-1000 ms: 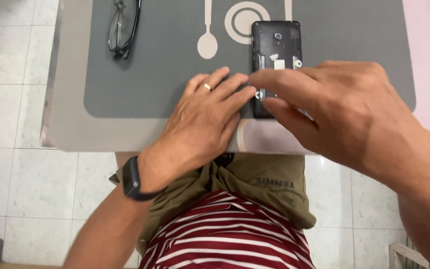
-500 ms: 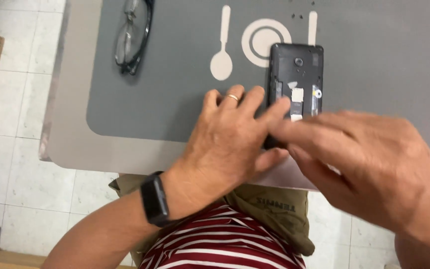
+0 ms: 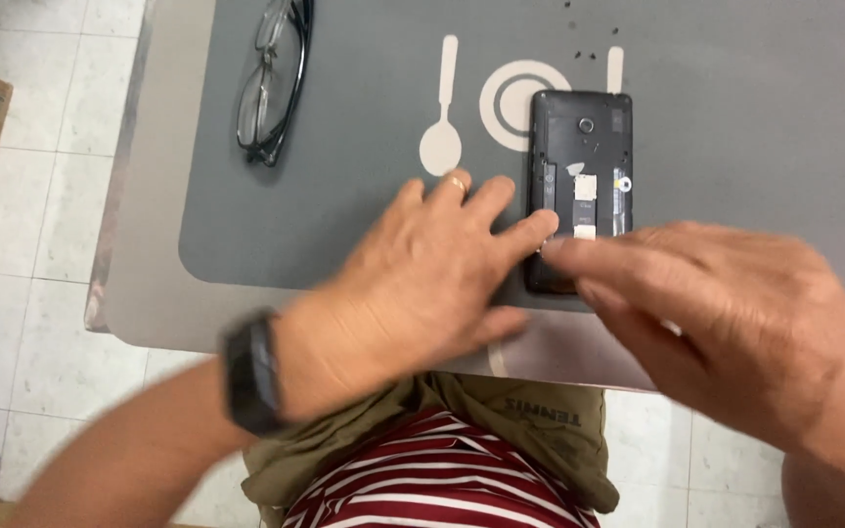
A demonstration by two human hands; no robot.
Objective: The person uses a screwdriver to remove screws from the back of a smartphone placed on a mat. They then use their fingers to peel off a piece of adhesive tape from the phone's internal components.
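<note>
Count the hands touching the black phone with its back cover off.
2. The left hand presses its fingertips on the opened black phone's left edge on the grey placemat; the right hand covers the phone's lower end.

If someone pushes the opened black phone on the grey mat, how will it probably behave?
The phone lies flat, so it would likely slide rather than tip or roll. It looks rigid. Its back cover is off, so the exposed inside parts are probably fragile. The grey mat may give some grip.

My left hand wears a gold ring, its wrist a black band. My right hand is bare. I wear a red-and-white striped shirt and olive shorts.
</note>
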